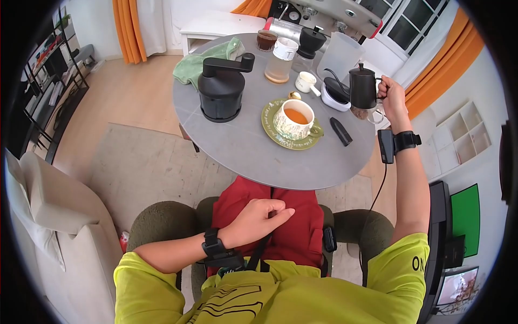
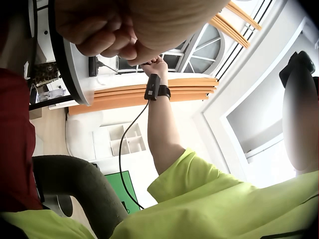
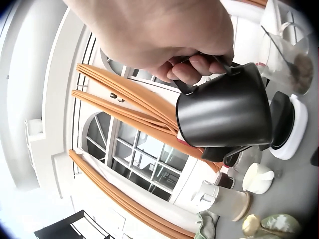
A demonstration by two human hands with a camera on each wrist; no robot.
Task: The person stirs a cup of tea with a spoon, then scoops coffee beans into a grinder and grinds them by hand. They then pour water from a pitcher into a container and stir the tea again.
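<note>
A black gooseneck kettle (image 1: 363, 86) is held by its handle in the right hand (image 1: 394, 97), at the table's right side. In the right wrist view the fingers (image 3: 185, 73) curl round the handle of the kettle (image 3: 227, 112). Below and behind it stands a glass cup (image 1: 360, 112) with brown contents. The left hand (image 1: 256, 222) lies over the lap, fingers curled, holding nothing; the left wrist view shows those fingers (image 2: 102, 37) curled too. Nearest it on the table is a patterned cup (image 1: 294, 121) of orange-brown liquid on a green saucer (image 1: 273, 132).
The grey round table (image 1: 243, 154) bears a black hand grinder (image 1: 221, 89), a green cloth (image 1: 189, 67), a lidded glass container (image 1: 280, 62), a small white cup (image 1: 306, 81), a black-and-white device (image 1: 335, 97) and a black stick-shaped object (image 1: 340, 132). A cable hangs from the right wrist.
</note>
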